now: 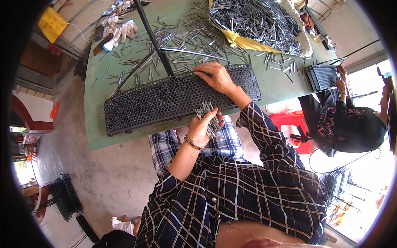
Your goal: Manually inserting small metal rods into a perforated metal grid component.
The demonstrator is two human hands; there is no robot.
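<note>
A long black perforated tray (165, 100) rests at a slant along the near edge of the green table. Many of its holes on the left side look filled with small dark pieces, while the right side shows more bare holes. My left hand (198, 130) is closed around a bundle of thin grey metal strips (208, 111), just off the tray's near edge. Over the far side of the tray is my right hand (219, 78), its thumb and fingertips drawn together near the holes. Whatever lies between those fingertips is too small to make out.
A black metal stand (154, 37) rises behind the tray. Loose strips litter the green table (97, 134), and a large heap (256, 25) lies on yellow sheeting. Work gloves (126, 31) sit at the far left. Rightward, a person (347, 124) works at another tray (322, 77).
</note>
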